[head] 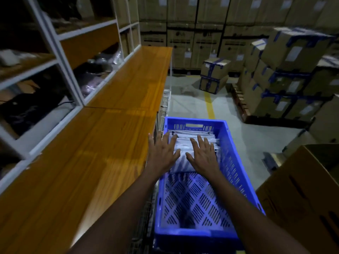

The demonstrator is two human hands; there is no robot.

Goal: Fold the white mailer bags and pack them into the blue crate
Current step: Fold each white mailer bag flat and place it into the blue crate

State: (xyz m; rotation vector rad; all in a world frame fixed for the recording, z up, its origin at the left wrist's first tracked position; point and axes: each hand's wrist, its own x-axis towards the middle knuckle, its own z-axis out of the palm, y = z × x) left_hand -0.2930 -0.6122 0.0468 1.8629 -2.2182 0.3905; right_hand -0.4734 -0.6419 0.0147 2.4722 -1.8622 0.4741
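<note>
Your hands: left hand point(162, 153) and right hand point(203, 155), fingers spread flat, press the folded white plastic mailer bags point(185, 143).
Bags: packed at 12 o'clock inside the blue slotted plastic crate point(236, 162).

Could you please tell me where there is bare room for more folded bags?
Free: the near floor of the blue crate, between its near wall and the white mailer bags; also the wooden counter left of it. Crowded: the crate's far end, packed with bags under the left hand and right hand.

"lg" on stacked cartons point(180, 46) at back; other labels unreadable.
</note>
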